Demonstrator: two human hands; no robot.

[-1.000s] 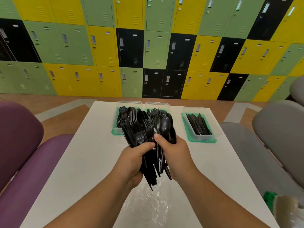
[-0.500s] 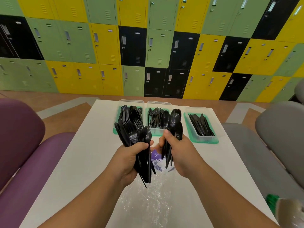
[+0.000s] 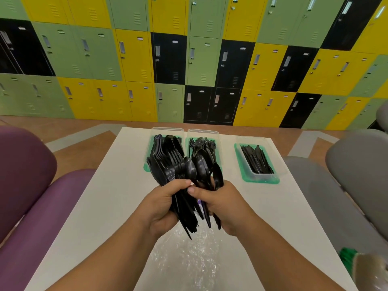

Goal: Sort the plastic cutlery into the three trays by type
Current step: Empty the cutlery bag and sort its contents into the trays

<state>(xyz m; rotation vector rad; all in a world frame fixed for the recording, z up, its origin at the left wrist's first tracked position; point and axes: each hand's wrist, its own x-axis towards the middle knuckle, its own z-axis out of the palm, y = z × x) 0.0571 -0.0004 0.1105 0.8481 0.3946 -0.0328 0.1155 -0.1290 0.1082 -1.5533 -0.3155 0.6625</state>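
Rejoined since last frame: left hand (image 3: 160, 208) and right hand (image 3: 228, 206), now side by side. Both grip cutlery (image 3: 178, 164) over bench (image 3: 105, 206) centre.

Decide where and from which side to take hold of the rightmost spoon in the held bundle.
Probably pinch the bowl's edges, coming from above: the rightmost spoon stands upright, bowl clear above the right hand, handle buried in the bundle.

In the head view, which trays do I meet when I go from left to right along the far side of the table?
The leftmost tray, partly hidden by the cutlery bundle → fork tray → knife tray.
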